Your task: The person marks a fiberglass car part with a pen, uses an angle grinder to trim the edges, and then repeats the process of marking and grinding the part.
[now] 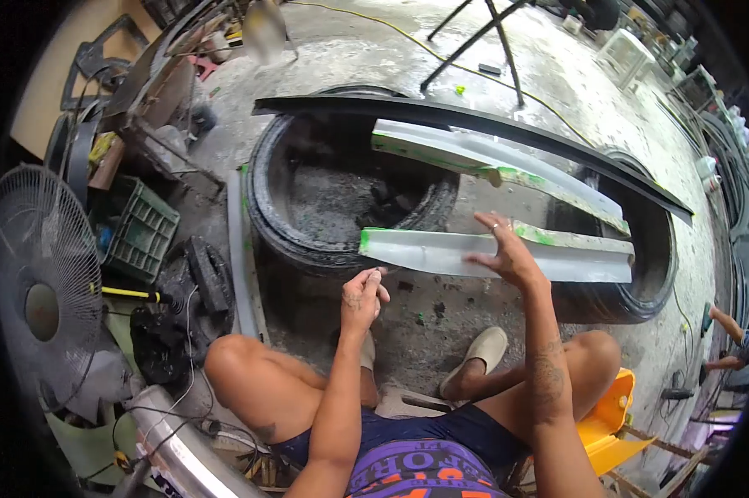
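Observation:
A long grey-white panel (441, 251) with green tape along its edge and left end lies across two tires in front of me. My right hand (507, 256) is over its middle, fingers spread and thumb apart, a ring on one finger. Close below the panel's left end, my left hand (364, 297) is closed in a pinch; I cannot tell what is in it. Farther back lies a second, similar panel (507, 158) with green tape. Behind that, a long black strip (474, 123) stretches across both the left tire (262, 195) and the right tire (661, 274).
At the left stand a fan (43, 290) and a green crate (142, 231). Another long strip (240, 249) lies beside the left tire. A yellow plastic seat (611, 423) is by my right leg. Black stand legs (495, 33) rise at the back. At far right, another person's arm (727, 325) shows.

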Motion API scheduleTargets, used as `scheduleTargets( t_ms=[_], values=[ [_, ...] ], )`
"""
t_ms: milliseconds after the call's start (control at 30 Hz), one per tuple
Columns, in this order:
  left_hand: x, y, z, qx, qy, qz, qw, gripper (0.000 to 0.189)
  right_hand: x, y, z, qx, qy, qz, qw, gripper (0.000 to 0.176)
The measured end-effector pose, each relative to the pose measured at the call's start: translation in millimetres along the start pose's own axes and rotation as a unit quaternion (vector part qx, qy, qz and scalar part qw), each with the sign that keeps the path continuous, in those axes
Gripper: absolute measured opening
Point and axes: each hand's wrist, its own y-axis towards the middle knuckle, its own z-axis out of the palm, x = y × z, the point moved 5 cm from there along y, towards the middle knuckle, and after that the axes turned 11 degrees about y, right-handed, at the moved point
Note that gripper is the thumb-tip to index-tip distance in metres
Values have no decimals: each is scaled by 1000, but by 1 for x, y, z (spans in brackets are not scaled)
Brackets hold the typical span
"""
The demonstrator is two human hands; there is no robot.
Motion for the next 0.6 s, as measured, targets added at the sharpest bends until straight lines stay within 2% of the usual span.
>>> scheduleTargets(
  t_ms=[33, 67, 133, 167, 200, 267, 300, 333, 400, 467, 500, 567, 600],
  values=[
    [-2, -2, 7, 21, 35, 4, 999, 32, -2, -2, -13, -71, 0, -23, 997, 64],
    [-3, -4, 14, 42, 71, 9, 997, 32, -6, -3, -19, -74, -2, -17, 997, 64],
    [-1, -5, 30, 56, 91, 8, 994, 32, -16, -8, -37, -165, 13, 12, 986, 53],
    [0, -6, 38, 79, 101, 7, 992, 33, -9, -12, -42, -250, -50, -65, 965, 36],
    [2, -8, 45, 100, 111, 6, 989, 33, -12, -16, -44, -251, -49, -62, 965, 36],
    [1, -11, 54, 102, 123, 18, 987, 32, -28, -16, -43, -181, 77, 92, 976, 31],
    [0, -13, 58, 118, 119, 17, 986, 32, -29, -16, -37, -130, 160, 130, 970, 34],
    [-1, -15, 60, 131, 115, 15, 985, 31, -27, -20, -27, -74, 242, 165, 953, 41],
    [-20, -28, 59, 155, 186, -9, 970, 28, -16, -31, 3, 116, 344, 254, 896, 54],
    [-27, -39, 50, 132, 388, 142, 901, 26, -3, -47, 41, 240, 395, 299, 835, 63],
    [-25, -49, 44, 124, 387, 142, 902, 26, -6, -53, 59, 238, 421, 314, 817, 66],
    [-32, -75, 32, 79, 456, 260, 847, 21, -28, -61, 103, 219, 494, 316, 780, 77],
    [-41, -85, 26, 71, 453, 262, 849, 21, -32, -63, 120, 223, 489, 313, 783, 77]
  ],
)
